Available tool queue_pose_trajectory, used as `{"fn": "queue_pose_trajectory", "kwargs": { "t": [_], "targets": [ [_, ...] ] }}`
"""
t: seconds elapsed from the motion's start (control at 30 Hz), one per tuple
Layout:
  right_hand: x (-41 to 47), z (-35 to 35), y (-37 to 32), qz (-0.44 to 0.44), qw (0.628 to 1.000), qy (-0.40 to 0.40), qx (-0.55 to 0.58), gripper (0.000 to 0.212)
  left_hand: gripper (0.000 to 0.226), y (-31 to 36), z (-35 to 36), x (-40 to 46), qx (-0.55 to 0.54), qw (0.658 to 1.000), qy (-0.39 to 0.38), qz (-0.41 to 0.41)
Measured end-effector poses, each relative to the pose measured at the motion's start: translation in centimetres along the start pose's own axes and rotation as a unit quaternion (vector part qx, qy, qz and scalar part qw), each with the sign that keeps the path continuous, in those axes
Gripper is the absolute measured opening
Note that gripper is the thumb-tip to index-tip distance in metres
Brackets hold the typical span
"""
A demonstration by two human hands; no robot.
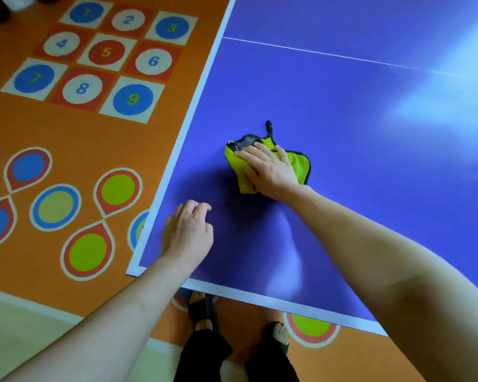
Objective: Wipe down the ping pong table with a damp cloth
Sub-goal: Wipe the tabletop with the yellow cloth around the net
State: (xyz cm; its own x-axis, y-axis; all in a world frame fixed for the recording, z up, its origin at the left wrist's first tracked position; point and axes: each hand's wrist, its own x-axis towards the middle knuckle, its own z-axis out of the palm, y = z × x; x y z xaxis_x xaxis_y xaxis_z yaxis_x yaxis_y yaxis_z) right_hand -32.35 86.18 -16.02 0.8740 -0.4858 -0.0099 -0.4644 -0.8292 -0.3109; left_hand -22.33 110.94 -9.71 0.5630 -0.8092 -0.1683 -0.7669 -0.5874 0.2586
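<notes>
The blue ping pong table (pixel 342 111) with white edge lines fills the right of the head view. A bunched yellow-green cloth (pixel 298 166) with a dark trim lies on the table near its left corner. My right hand (pixel 271 169) presses flat on top of the cloth with straight fingers. My left hand (pixel 188 232) rests on the table close to the corner, its fingers loosely curled and holding nothing. A wet streak (pixel 290 260) shines on the surface between my two arms.
The table's left edge (pixel 188 125) and near edge (pixel 260 299) meet at a corner by my left wrist. Beyond them lies an orange floor (pixel 75 130) with numbered squares and coloured circles. My feet in sandals (pixel 202 310) stand under the near edge.
</notes>
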Motion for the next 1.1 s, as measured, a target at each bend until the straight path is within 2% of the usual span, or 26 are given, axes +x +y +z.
{"fn": "queue_pose_trajectory", "kwargs": {
  "t": [0.2,0.3,0.47,0.67,0.83,1.1],
  "targets": [
    [-9.6,-4.9,12.3,0.18,0.983,-0.019,0.002,0.051,0.034,8.3,2.4,-2.4,-0.013,0.999,-0.009,0.045],
    [-14.6,-5.7,14.9,0.232,0.973,-0.012,0.007,0.051,0.034,11.4,3.5,-3.4,-0.015,0.997,-0.012,0.069],
    [-20.8,-4.6,12.5,0.23,0.973,0.012,0.0,0.053,0.035,15.0,4.9,-5.5,0.002,0.994,-0.031,0.103],
    [-29.4,-2.0,7.4,0.18,0.983,0.019,-0.022,0.056,0.037,16.6,4.9,-7.2,0.018,0.994,-0.036,0.105],
    [-28.2,-2.7,8.9,0.178,0.984,0.004,-0.017,0.058,0.036,16.7,5.1,-7.7,0.022,0.994,-0.026,0.108],
    [-18.1,-4.9,15.5,0.194,0.981,-0.007,-0.009,0.054,0.035,17.0,5.8,-7.8,0.025,0.991,-0.027,0.126]
  ]
}}
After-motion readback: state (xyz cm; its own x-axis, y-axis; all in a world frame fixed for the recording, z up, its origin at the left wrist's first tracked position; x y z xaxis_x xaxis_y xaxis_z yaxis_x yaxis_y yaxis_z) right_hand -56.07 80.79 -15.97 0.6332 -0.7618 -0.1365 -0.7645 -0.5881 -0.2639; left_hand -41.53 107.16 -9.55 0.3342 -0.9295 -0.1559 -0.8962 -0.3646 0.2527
